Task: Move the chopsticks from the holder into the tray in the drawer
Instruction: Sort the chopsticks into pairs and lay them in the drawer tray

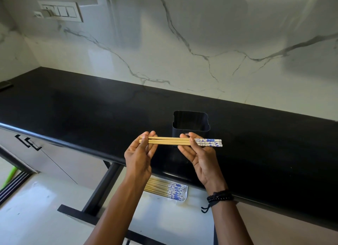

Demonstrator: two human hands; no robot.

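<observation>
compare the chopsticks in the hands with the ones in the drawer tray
The held chopsticks are a small bundle pinched by left hand and right hand above the counter; the tray chopsticks are a bigger pile lying in the tray. Held ones run level, tray ones slant. Both have pale shafts and blue-patterned ends pointing right.

A glossy black table (91, 107) runs from the left corner across to the right, backed by a white marble wall. A dark, square-sided holder (190, 124) stands upright on it, near the front edge, its open top showing nothing inside. At the far left end a small dark flat object (5, 85) lies on the table by the wall. Below the front edge, an open drawer (164, 219) with a white floor carries a pale tray (185, 193) tucked partly under the table. Chopsticks (164, 189) lie side by side in the tray, their blue-patterned ends to the right.
</observation>
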